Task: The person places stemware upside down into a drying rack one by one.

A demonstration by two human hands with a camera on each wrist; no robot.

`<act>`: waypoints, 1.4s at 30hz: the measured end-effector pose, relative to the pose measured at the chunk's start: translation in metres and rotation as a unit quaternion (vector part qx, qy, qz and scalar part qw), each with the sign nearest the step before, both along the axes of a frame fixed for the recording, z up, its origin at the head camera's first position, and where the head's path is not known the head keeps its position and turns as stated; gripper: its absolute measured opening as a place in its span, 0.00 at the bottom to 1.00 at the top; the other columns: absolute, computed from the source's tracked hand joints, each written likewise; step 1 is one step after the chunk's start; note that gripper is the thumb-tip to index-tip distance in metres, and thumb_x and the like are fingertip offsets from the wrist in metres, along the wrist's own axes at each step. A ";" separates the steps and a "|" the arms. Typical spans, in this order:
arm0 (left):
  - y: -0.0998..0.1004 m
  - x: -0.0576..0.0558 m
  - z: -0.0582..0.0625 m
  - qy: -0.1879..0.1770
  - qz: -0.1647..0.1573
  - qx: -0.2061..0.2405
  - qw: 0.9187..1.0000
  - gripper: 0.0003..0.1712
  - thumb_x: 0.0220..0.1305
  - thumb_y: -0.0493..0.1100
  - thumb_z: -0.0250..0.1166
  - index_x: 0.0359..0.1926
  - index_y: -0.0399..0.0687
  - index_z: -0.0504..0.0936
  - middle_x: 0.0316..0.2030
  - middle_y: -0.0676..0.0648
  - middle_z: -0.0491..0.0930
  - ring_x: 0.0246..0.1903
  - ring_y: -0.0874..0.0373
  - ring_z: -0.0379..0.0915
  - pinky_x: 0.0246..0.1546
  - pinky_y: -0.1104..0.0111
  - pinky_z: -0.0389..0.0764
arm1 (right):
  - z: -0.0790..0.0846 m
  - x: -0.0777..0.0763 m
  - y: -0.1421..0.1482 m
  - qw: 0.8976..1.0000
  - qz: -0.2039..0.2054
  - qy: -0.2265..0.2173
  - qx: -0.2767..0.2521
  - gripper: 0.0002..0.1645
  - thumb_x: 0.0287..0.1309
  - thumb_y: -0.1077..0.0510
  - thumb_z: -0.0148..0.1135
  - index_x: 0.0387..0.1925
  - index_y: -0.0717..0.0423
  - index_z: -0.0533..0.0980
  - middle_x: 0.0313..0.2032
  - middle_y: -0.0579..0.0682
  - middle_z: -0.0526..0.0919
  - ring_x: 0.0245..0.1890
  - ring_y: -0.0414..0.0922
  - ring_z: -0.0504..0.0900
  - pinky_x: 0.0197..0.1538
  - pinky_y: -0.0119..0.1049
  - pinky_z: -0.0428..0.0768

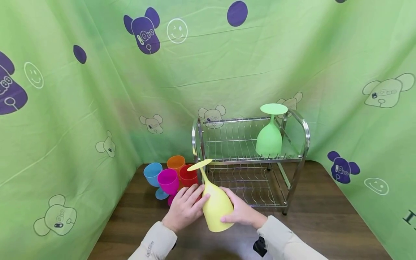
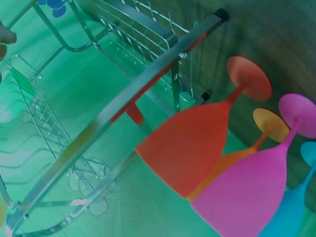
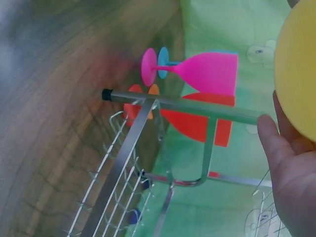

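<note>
A yellow goblet [image 1: 217, 207] is held upside down and tilted, its bowl rim low and its round foot up to the left. My right hand [image 1: 242, 211] grips the bowl from the right, thumb across its near side. In the right wrist view, that hand [image 3: 296, 182] lies under the yellow bowl [image 3: 301, 69]. My left hand [image 1: 188, 206] is at the goblet's left side, its fingers fairly straight and the thumb touching the bowl near the stem. Only fingertips [image 2: 6, 37] of it show in the left wrist view.
A two-tier chrome dish rack [image 1: 250, 160] stands behind the hands. A green goblet [image 1: 269, 139] sits upside down on its upper tier, at the right. Upright blue [image 1: 152, 174], pink [image 1: 168, 181], orange [image 1: 176, 162] and red [image 1: 188, 175] goblets cluster left of the rack on the wooden table [image 1: 130, 224].
</note>
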State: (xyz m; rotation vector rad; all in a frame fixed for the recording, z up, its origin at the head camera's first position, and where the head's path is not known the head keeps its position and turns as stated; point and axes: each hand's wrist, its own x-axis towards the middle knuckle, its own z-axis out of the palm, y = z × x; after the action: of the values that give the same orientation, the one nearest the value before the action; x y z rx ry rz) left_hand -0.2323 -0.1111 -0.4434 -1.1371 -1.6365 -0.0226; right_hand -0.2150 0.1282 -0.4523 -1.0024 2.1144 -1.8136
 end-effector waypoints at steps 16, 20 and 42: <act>0.012 -0.001 -0.003 -0.044 -0.013 0.031 0.998 0.14 0.65 0.45 0.54 0.46 0.49 0.82 0.48 0.41 0.81 0.41 0.47 0.78 0.38 0.60 0.80 | 0.016 0.007 -0.008 0.998 -0.059 0.001 -0.007 0.40 0.52 0.56 0.64 0.60 0.74 0.60 0.42 0.57 0.76 0.38 0.42 0.77 0.40 0.37 0.79; 0.009 -0.003 -0.002 -0.145 -0.006 0.138 0.980 0.21 0.53 0.40 0.65 0.49 0.38 0.79 0.48 0.38 0.79 0.44 0.45 0.77 0.40 0.56 0.80 | 0.028 0.007 0.001 0.993 -0.098 0.060 0.000 0.44 0.44 0.58 0.67 0.60 0.76 0.60 0.44 0.64 0.76 0.40 0.45 0.76 0.40 0.39 0.79; 0.011 -0.017 -0.006 -0.560 0.022 0.440 0.702 0.35 0.52 0.36 0.70 0.62 0.36 0.69 0.52 0.36 0.75 0.49 0.38 0.71 0.45 0.55 0.78 | 0.092 -0.009 0.035 0.968 -0.196 0.155 -0.022 0.44 0.40 0.61 0.67 0.59 0.76 0.62 0.47 0.69 0.75 0.40 0.41 0.76 0.41 0.35 0.79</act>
State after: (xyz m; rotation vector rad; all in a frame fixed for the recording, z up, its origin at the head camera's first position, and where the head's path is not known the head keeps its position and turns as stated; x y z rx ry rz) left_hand -0.2492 -0.0997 -0.4491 -0.2141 -2.2138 -1.5774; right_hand -0.2239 0.1633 -0.3599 -0.9879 2.6298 -1.9892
